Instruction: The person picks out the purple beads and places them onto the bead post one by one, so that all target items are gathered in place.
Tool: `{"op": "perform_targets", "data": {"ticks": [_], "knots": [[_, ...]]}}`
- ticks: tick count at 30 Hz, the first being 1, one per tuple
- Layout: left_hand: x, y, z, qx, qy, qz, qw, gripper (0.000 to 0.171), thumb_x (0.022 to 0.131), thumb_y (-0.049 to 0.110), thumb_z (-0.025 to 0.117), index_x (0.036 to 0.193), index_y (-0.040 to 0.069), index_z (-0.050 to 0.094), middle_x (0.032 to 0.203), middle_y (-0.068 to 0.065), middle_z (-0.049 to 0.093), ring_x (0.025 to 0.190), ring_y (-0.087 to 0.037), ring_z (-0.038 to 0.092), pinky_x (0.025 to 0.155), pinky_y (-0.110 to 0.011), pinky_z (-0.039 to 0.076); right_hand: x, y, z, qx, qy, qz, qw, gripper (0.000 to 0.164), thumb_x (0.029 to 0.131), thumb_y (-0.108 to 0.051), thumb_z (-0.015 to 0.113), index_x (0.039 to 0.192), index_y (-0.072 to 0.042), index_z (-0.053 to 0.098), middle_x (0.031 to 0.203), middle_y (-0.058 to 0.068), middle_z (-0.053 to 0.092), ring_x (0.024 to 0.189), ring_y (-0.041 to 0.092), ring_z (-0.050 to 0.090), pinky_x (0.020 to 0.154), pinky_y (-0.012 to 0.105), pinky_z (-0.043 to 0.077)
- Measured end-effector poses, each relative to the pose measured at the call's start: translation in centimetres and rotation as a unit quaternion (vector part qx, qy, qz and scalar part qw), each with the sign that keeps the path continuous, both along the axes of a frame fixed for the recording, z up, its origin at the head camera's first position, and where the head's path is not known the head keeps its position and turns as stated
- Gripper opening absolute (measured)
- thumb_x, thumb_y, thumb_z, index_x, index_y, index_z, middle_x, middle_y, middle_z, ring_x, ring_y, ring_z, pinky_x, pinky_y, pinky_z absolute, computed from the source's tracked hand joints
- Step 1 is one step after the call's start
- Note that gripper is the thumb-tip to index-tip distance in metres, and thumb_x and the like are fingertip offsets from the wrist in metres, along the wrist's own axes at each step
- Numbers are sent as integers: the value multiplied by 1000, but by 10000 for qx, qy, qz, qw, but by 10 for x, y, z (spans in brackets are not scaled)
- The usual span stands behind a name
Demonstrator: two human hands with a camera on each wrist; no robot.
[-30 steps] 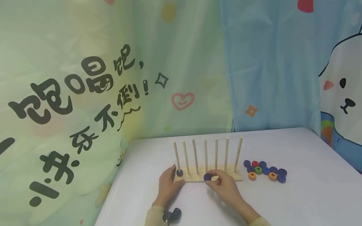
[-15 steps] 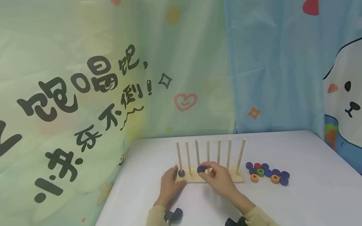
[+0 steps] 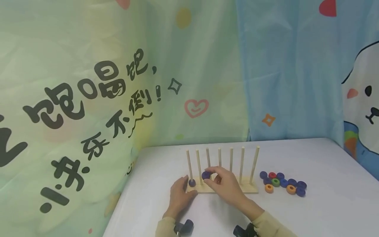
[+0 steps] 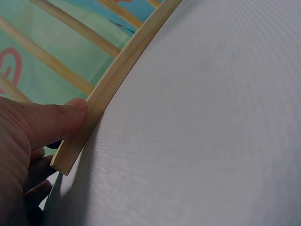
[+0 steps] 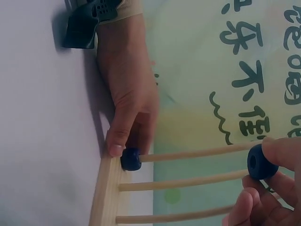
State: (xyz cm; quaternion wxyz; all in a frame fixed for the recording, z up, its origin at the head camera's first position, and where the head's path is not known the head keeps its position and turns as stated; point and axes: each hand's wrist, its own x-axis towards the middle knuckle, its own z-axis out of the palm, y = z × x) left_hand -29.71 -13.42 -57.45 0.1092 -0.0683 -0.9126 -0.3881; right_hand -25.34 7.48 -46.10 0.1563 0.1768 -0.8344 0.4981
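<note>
My left hand (image 3: 180, 196) grips the left end of a wooden peg stand (image 3: 251, 189). In the left wrist view its thumb presses the front edge of the base (image 4: 117, 70), with the other fingers behind. A dark blue bead (image 3: 192, 182) sits at the foot of the leftmost peg, close to these fingers. Between thumb and fingers my right hand (image 3: 226, 184) pinches another dark blue bead (image 3: 206, 175), raised above the base near the second and third pegs. Its hole (image 5: 253, 163) shows in the right wrist view; I cannot tell whether it touches a peg.
Right of the stand lies a loose group of beads: several blue, a red bead (image 3: 272, 175), a green bead (image 3: 275, 182) and two orange ones (image 3: 269, 188). Several upright pegs (image 3: 254, 164) line the base. A printed curtain (image 3: 195, 82) hangs behind the white table (image 3: 340, 210).
My right hand has carried the pinched bead leftward and up, from the front of the base to near the second and third pegs. My left hand keeps its grip. The head view has shifted slightly.
</note>
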Motion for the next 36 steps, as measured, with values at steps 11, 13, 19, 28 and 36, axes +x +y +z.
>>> {"op": "perform_targets", "data": {"ticks": [11,13,19,28,36], "knots": [[2,3,5,-57,-118,82,9999,72,76,34,80,136,4,54,137,-19,55,131,-40,45,111,-59,31,-8,-5,23,185,451,301,9984,34,81,-8,77,114,-10,68,102,-4,67,65,3,58,56,22,52],[1,3,6,-46,-177,101,9998,72,76,34,80,136,5,53,138,-19,54,132,-40,45,112,-58,30,-10,-7,27,281,589,352,9972,34,81,-8,77,114,-11,68,100,-5,67,64,3,57,54,22,50],[1,3,6,-45,-182,89,9998,71,77,33,80,136,4,54,138,-19,54,132,-40,45,113,-58,29,-14,-14,38,321,950,368,9943,34,81,-9,78,113,-10,67,102,-1,68,60,2,53,50,20,47],[0,3,1,-33,-217,91,9997,71,77,35,79,136,6,54,138,-18,54,132,-39,44,113,-57,29,-17,-23,49,249,888,353,9951,32,85,-13,75,116,-9,67,107,0,69,61,3,55,50,21,48],[1,2,3,-52,-153,49,9999,71,76,34,80,136,5,54,137,-19,55,132,-40,45,112,-58,30,-26,-29,64,200,1003,250,9944,34,86,-15,73,119,-11,67,112,0,69,64,3,59,51,22,50]]}}
